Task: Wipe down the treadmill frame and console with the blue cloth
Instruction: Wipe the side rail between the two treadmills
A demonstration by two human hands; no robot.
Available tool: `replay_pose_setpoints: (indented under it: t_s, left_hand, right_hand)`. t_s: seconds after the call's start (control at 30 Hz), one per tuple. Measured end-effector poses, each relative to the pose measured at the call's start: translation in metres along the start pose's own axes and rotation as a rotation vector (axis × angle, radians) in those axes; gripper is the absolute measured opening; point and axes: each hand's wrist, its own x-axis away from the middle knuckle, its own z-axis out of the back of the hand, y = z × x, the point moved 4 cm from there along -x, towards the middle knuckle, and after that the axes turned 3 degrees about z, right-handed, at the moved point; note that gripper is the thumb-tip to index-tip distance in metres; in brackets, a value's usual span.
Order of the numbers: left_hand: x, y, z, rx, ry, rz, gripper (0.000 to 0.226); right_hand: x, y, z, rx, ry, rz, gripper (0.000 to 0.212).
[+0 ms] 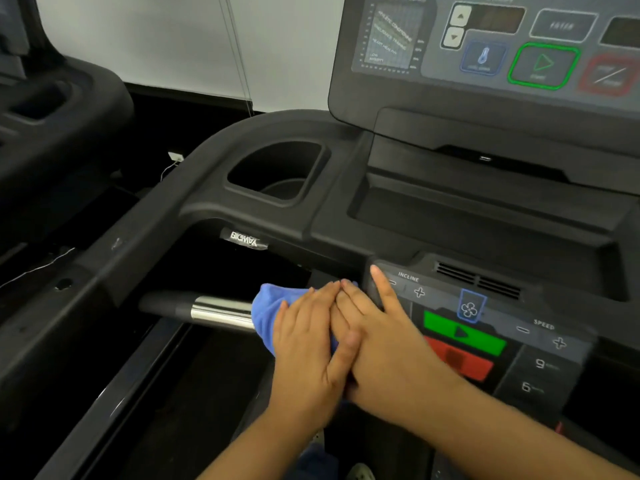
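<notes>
Nearest the camera, two bare forearms reach in from the lower edge and meet over the chrome grip bar. The left hand [304, 344] lies palm-down on the blue cloth [265, 308], its fingers [323, 292] held together and pressing the cloth onto the bar; how far they curl beneath it cannot be seen. The right hand [377, 341] lies against the left and partly over it, its fingers also laid together across the cloth, with the thumb [381, 285] lifted apart and touching the edge of the lower control panel [502, 341]. The cloth is bunched around the inner end of the grip bar [214, 311], showing only to the left of the hands and just beside the bare chrome.

To the right of the hands the control panel carries a green button, a red button, a fan symbol and the incline and speed keys. Beyond the bar runs the dark treadmill frame [194, 188], with a cup holder [277, 171] sunk into it and a shallow tray [467, 216] beside that. Farthest away stands the upright console [485, 46], its markings blurred, and a pale wall [138, 39] behind.
</notes>
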Motion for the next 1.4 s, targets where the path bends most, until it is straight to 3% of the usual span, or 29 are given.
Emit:
replay_pose_setpoints:
  t_s: [0.2,0.37,0.47,0.63,0.87,1.03,1.23,1.4]
  left_hand:
    - [-0.014,-0.009,-0.002,-0.285,-0.046,-0.242,0.089]
    - [-0.021,-0.018,0.001,-0.507,-0.218,-0.410,0.103]
    - [-0.025,-0.020,0.001,-0.565,-0.197,-0.453,0.090]
    - [-0.025,-0.023,-0.003,-0.537,-0.102,-0.543,0.047]
    - [-0.026,-0.032,0.001,-0.540,-0.141,-0.611,0.055]
    - [-0.036,-0.052,0.019,-0.623,-0.215,-0.592,0.088]
    - [-0.041,-0.080,0.053,-0.679,-0.246,-0.552,0.072]
    - [-0.054,-0.128,0.103,-0.742,-0.305,-0.378,0.067]
  right_hand:
    - [0.031,0.043,0.019,-0.126,0.064,0.012,0.087]
    - [0.036,0.041,0.011,-0.225,0.155,-0.090,0.065]
    - [0.031,0.033,0.004,-0.204,0.215,-0.200,0.061]
    - [0.027,0.026,-0.009,-0.094,0.228,-0.258,0.067]
    - [0.028,0.028,-0.007,-0.115,0.252,-0.277,0.068]
    - [0.024,0.030,-0.004,-0.083,0.250,-0.296,0.068]
    - [0.023,0.026,-0.001,-0.039,0.241,-0.299,0.068]
    - [0.022,0.025,0.000,-0.018,0.216,-0.301,0.069]
